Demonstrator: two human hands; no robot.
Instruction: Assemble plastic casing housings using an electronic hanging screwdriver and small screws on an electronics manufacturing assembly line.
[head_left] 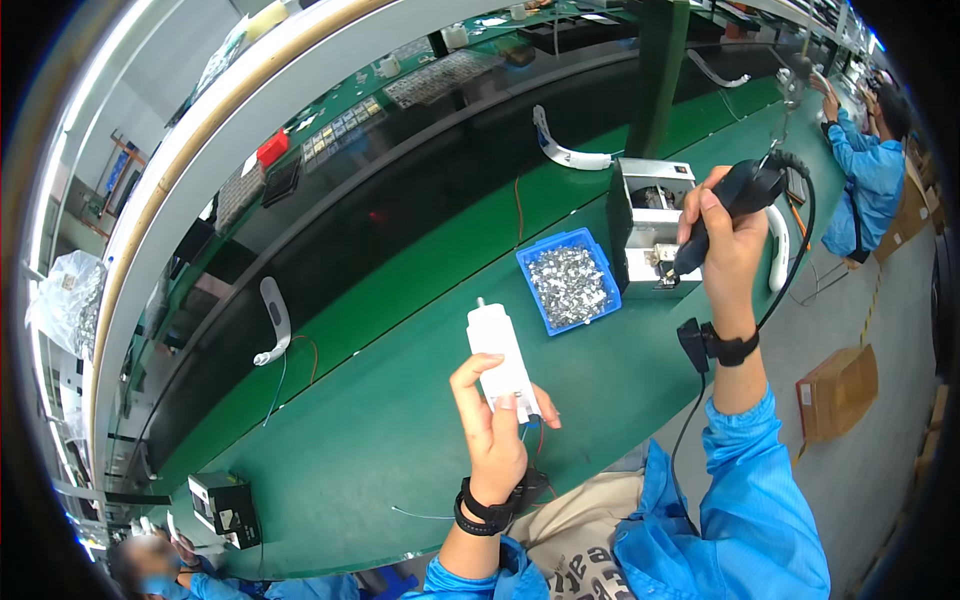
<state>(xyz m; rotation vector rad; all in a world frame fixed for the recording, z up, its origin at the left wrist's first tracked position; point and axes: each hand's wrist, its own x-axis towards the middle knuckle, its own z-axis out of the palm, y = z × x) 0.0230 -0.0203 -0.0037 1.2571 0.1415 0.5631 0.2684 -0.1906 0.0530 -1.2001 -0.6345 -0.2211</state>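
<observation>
My left hand [488,445] is closed around a white oblong plastic housing [497,345] with a short metal stub at its top. Thin blue and red wires trail from its lower end, over the green bench. In my right hand [728,245] is a black electric screwdriver [748,190], its cord looping down past my wrist. The screwdriver's lower end points down at the front of a metal box-shaped screw feeder [655,172]; whether its tip touches cannot be told. Left of the feeder sits a blue tray [525,272] full of small metal parts.
Curved white parts [578,158] lie along the line, one at the left [276,318] with wires. A black box [236,512] stands at the bench's left end. Co-workers in blue sit at the far right [868,185] and lower left. A cardboard box [838,395] is on the floor.
</observation>
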